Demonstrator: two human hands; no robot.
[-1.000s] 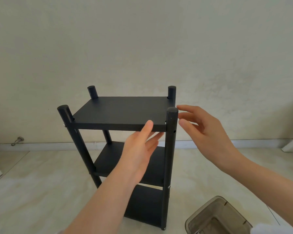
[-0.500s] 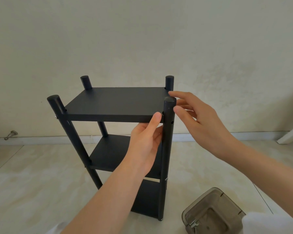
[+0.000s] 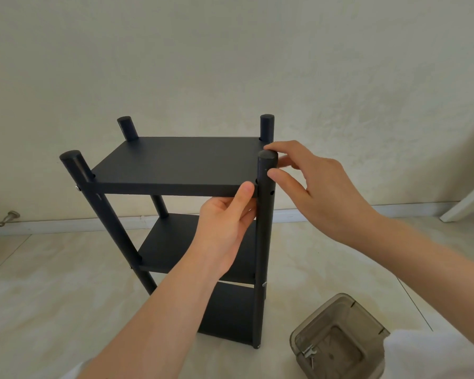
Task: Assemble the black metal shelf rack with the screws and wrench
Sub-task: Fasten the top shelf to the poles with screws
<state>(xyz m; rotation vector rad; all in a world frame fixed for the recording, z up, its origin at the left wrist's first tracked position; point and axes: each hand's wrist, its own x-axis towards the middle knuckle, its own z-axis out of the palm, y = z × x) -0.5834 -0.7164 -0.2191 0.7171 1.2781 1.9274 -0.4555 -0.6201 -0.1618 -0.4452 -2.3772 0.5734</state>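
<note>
At the front-right corner of the black shelf rack (image 3: 173, 242), my left hand (image 3: 225, 228) pinches the top shelf (image 3: 175, 162), thumb in front, fingers beneath. My right hand (image 3: 323, 192) curls thumb and fingers round the post (image 3: 264, 242) cap. The rack stands upright on the floor (image 3: 66, 296); at its 4 o'clock, a smoky plastic box (image 3: 323, 313) holds screws (image 3: 309, 354).

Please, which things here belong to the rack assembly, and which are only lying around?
Job in hand:
- rack
- left hand, gripping the top shelf
- right hand, holding the front post
- box with small metal parts

Lying about:
- doorstop by the wall
- white bar at far right
</note>
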